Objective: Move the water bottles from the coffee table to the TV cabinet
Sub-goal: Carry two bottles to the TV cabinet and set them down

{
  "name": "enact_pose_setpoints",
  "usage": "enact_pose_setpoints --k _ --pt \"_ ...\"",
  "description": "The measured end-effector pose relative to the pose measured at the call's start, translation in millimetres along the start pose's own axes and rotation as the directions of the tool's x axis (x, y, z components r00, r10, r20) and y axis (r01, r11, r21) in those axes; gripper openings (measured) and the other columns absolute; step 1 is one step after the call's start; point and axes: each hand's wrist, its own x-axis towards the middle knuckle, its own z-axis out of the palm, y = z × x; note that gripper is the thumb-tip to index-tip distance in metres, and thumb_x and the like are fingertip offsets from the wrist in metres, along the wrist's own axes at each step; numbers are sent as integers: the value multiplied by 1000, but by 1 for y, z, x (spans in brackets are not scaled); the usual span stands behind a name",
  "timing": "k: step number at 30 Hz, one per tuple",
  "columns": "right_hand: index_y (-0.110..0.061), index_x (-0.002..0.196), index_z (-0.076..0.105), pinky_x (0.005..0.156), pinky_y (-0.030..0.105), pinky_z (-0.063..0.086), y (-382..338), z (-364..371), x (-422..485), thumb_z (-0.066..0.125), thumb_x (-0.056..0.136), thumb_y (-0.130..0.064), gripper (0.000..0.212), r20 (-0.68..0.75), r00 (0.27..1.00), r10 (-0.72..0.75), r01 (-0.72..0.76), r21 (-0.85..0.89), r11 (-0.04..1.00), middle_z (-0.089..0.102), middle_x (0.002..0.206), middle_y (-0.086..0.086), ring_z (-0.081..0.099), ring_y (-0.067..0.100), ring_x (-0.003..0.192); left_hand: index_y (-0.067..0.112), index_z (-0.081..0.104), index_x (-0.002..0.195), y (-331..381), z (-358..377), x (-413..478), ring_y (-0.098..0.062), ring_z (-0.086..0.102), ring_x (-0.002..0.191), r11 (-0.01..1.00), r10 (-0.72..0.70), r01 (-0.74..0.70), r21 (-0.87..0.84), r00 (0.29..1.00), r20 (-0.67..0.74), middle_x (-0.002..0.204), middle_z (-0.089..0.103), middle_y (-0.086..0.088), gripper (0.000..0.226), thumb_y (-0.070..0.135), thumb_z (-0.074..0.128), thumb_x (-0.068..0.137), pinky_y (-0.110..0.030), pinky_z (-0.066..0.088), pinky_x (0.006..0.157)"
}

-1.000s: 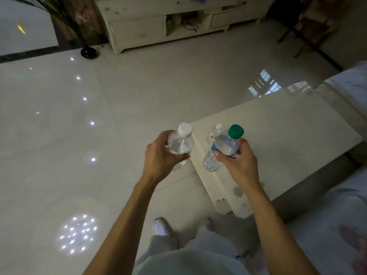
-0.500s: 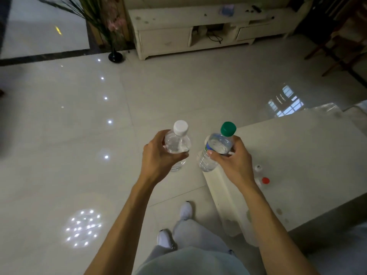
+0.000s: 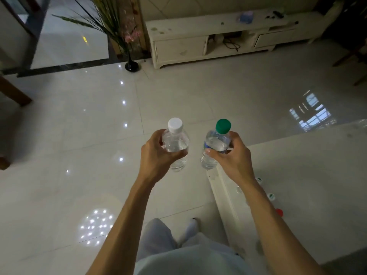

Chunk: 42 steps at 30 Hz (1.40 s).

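Note:
My left hand grips a clear water bottle with a white cap, held upright over the floor. My right hand grips a clear water bottle with a green cap, also upright, just past the left corner of the cream coffee table. Several more bottles stand on that table beside my right forearm, showing as green-ringed caps and a red cap. The cream TV cabinet stands against the far wall, across the tiled floor.
A black vase with long grass and pink flowers stands left of the cabinet. Small items and a blue object lie on the cabinet top. Wooden furniture legs sit at the far left. Glossy tiled floor stretches between me and the cabinet.
The view has swung left and lifted toward the TV cabinet. Both hands have carried their bottles off the coffee table's corner, and the table has slid to the right side of the view.

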Motion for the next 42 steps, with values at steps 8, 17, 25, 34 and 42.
enact_pose_setpoints --k 8,17,25,34,42 --pt "-24 129 50 81 21 51 -7 21 53 82 71 -38 67 24 999 26 -25 -15 1000 58 108 -17 63 12 98 20 55 124 -2 3 54 -15 62 105 1000 -22 22 -19 999 39 117 65 4 72 37 86 61 -39 53 92" --pt "-22 126 51 74 11 47 -35 78 121 83 71 -34 64 -22 996 87 -87 -2 996 60 105 -17 62 6 91 21 53 125 -17 -27 151 -17 62 105 1000 5 -7 24 997 71 119 64 3 73 41 84 62 -37 53 91" --pt "-22 128 52 80 20 51 -65 101 178 84 70 -33 67 -89 988 129 -127 25 992 63 111 -10 64 9 95 24 54 122 -9 -48 229 -14 62 102 999 37 -40 21 994 104 115 65 6 72 40 86 60 -34 53 88" --pt "-25 122 54 65 6 48 -59 94 244 85 68 -36 63 -111 983 145 -144 20 989 66 104 -14 65 5 91 25 58 117 2 -22 294 -11 63 96 1000 -1 0 14 995 101 104 67 10 68 40 87 57 -36 55 85" --pt "-25 122 54 71 16 50 -43 65 328 85 68 -39 64 -71 992 103 -103 9 995 66 105 -11 66 9 90 24 57 118 42 26 355 -11 63 97 999 1 -4 49 998 68 107 67 9 68 38 87 59 -30 53 84"
